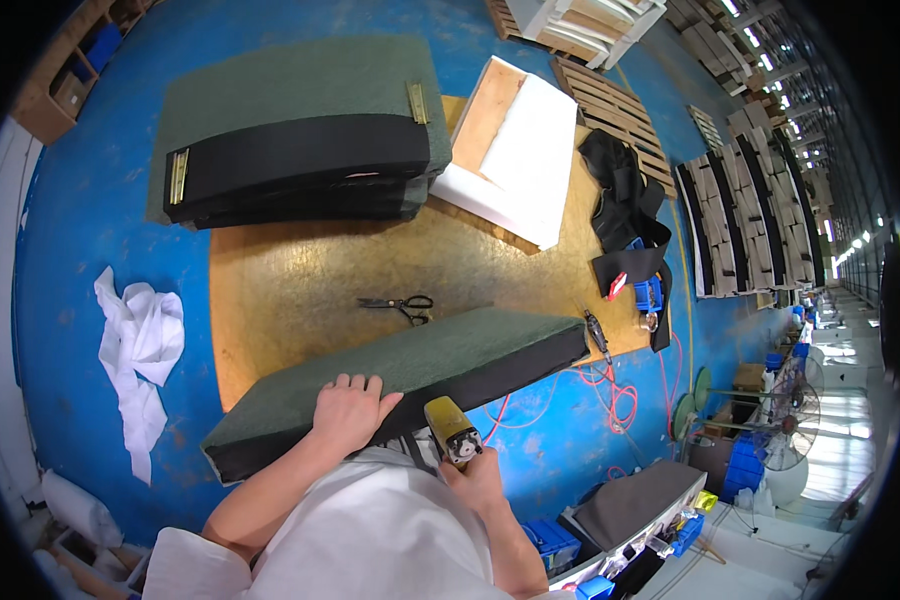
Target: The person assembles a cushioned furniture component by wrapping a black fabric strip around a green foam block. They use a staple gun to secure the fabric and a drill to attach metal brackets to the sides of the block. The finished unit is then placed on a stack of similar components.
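Observation:
A long upholstered panel [440, 352], green on top with a black side, lies at a slant along the near edge of the work table [320, 262]. My left hand [352, 412] rests flat on its green top, fingers stretched out. A yellow staple gun [448, 420] is gripped in my right hand [478, 484], close to the panel's black near side. Whether its nose touches the fabric I cannot tell. Beyond the panel lie black-handled scissors [410, 303]. By the panel's right end is a dark, slim air tool [597, 333].
Green-and-black upholstered pieces [300, 100] are stacked at the far left of the table, beside a white-covered wooden frame [530, 145]. Black fabric strips [630, 195] and a small blue box [649, 294] sit at the right. Red hose [620, 405] coils nearby; white cloth [140, 345] lies on the floor.

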A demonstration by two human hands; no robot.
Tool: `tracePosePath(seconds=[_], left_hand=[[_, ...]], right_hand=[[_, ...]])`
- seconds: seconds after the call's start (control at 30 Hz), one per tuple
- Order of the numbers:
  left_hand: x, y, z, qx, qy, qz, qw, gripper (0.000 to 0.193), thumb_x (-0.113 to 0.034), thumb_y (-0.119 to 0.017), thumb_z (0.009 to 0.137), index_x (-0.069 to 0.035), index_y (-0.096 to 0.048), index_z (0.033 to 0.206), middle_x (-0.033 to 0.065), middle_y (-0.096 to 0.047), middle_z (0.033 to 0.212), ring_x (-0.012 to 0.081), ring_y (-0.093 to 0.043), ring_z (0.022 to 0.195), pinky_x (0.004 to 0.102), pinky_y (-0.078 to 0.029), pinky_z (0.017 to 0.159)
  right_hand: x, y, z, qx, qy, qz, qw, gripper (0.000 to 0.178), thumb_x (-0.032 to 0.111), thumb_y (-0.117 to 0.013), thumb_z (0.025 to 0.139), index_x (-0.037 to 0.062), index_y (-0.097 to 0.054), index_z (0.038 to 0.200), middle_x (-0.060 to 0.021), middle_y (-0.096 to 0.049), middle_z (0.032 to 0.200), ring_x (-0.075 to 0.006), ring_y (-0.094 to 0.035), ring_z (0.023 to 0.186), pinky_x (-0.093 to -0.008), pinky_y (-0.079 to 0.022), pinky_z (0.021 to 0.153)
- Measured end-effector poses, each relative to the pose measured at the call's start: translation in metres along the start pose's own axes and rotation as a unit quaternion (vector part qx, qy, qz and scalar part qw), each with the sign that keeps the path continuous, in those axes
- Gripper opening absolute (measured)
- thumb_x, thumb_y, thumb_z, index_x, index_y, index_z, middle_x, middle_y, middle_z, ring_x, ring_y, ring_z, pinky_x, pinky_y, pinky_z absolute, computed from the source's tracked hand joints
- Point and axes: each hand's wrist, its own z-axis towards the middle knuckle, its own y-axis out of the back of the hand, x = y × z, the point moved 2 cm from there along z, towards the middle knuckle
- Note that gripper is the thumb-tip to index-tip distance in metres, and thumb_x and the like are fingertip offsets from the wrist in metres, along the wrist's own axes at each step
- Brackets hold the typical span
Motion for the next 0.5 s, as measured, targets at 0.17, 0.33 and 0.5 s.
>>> tracePosePath(seconds=[0.17,0.33,0.5], left_hand=[[0.009,0.008,-0.017,0.005,-0.002,-0.015,1.0,0.039,-0.042,-0.055,0.102,-0.005,-0.065,0.112,0.0125,-0.071,0.107,0.0326,-0.067,0.095,0.045,-0.054,0.081],[0.068,0.03,-0.073,0.06,0.025,0.016,0.998,0.038,-0.038,-0.058,0.1,-0.004,-0.065,0.115,0.0141,-0.071,0.111,0.0331,-0.068,0.101,0.0453,-0.054,0.084],[0.185,0.043,-0.166,-0.005,0.119,-0.232,0.965,0.032,-0.026,-0.066,0.095,-0.003,-0.073,0.116,0.015,-0.073,0.118,0.0327,-0.068,0.106,0.0409,-0.051,0.093]], right_hand=[[0.014,-0.015,-0.003,0.021,0.062,-0.048,0.997,0.048,0.015,-0.074,0.076,-0.0029,-0.059,0.118,-0.0283,-0.07,0.086,-0.0479,-0.068,0.087,-0.0473,-0.056,0.077],[-0.013,-0.006,-0.01,-0.012,0.021,0.067,0.997,0.044,0.011,-0.073,0.078,-0.0032,-0.062,0.118,-0.0157,-0.072,0.082,-0.0317,-0.07,0.075,-0.0412,-0.056,0.073],[-0.036,0.015,-0.023,-0.092,-0.016,0.257,0.962,0.008,0.004,-0.069,0.082,-0.0025,-0.067,0.083,-0.0033,-0.066,0.074,-0.0106,-0.059,0.065,-0.03,-0.048,0.059]])
